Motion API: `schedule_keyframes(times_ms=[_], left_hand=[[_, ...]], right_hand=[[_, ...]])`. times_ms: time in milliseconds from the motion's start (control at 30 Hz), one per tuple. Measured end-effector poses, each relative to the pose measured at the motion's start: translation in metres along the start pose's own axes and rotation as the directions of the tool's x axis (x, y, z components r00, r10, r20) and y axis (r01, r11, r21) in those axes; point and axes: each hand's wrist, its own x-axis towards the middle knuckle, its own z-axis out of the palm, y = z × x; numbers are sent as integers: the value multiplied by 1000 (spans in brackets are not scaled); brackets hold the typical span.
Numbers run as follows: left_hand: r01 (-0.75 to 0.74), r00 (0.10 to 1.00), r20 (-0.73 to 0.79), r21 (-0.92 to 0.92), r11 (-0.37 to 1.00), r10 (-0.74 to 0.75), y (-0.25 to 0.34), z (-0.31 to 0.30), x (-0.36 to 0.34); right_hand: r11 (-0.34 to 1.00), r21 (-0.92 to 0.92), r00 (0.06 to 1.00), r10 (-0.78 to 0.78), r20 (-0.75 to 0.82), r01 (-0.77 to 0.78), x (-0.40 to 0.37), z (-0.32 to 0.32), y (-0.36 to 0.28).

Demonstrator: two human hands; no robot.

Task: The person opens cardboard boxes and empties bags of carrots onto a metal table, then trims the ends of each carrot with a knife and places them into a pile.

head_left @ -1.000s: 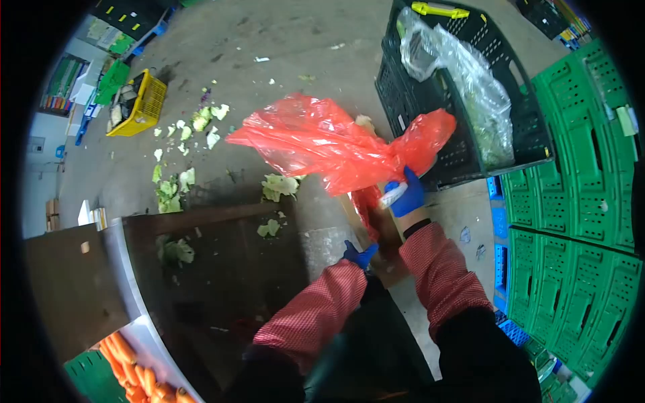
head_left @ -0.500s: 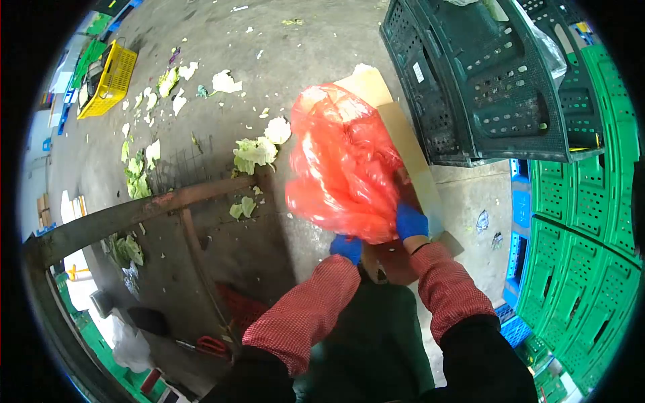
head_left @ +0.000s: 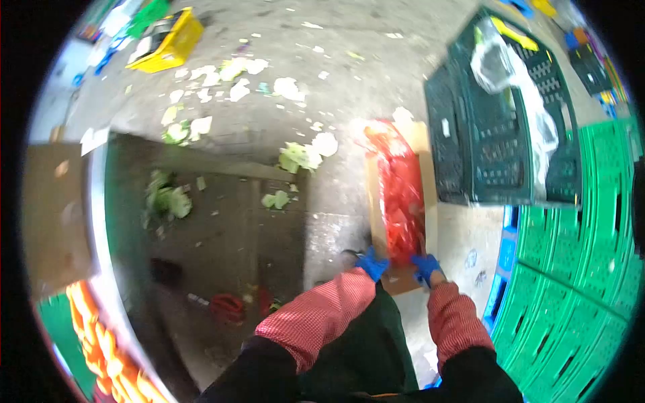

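A long, narrow cardboard box [head_left: 431,195] sits on the floor in front of me, lined with a shiny red plastic bag [head_left: 402,195]. What the bag holds, if anything, is hidden. My left hand [head_left: 373,264], in a blue glove, is at the near left corner of the box; blur hides how its fingers are set. At the near right edge my right hand [head_left: 426,269], gloved alike, has its fingers closed over the cardboard rim.
Dark green crates [head_left: 497,134] with clear plastic on top stand right of the box. Bright green crates [head_left: 571,295] are stacked nearer me. A dark metal-framed stand [head_left: 222,161] is at left. Cabbage leaves [head_left: 300,156] litter the floor; a yellow crate [head_left: 176,43] stands far left.
The puffed-up red bag has gone down into the box and now lines it lengthwise. Both hands have moved slightly right and down in view, at the box's near end. My view has shifted left.
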Motion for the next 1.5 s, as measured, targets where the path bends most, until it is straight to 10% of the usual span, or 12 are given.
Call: schedule_keyframes(times_ms=[100,200,233,267,400,567,733,800,933,1100,1267,1500], left_hand=[[-26,1000,12,-7,1000,26,61,-46,-61],[144,990,82,-629,764,-119,124,-74,-105],[-44,982,-191,-141,989,16,89,-13,-32],[-64,984,-178,-214,975,26,134,-69,-95],[-252,935,-320,-307,918,150,253,-231,-284],[-253,875,-475,-286,924,92,261,-285,-429],[-231,797,-598,-423,876,-78,213,-246,-580],[-207,747,-642,-472,857,-173,185,-210,-626],[-274,584,-719,-611,743,-377,139,-130,-715],[-410,481,-627,-779,475,-613,99,-58,-808],[-577,449,-645,-737,351,-618,60,-24,-850],[-703,407,-772,-606,371,-489,54,-86,-886]], right_hand=[[943,-236,966,-252,-56,233,-9,-24,40],[934,-344,989,-54,140,99,-116,-60,-42],[892,-435,984,-47,174,120,-127,-71,-44],[710,-646,928,-28,373,281,-123,-86,-45],[891,-334,929,-204,308,306,-200,-88,-109],[378,-365,526,-587,616,851,-221,-64,-181],[-298,-205,-45,-657,753,932,-333,9,-266],[-176,-399,243,-558,793,900,-397,36,-286],[260,-287,387,-614,688,922,-469,118,-282],[311,-98,280,-616,736,945,-580,217,-236],[-75,-40,-11,-572,820,996,-670,273,-202],[466,135,280,-712,644,875,-728,281,-273]])
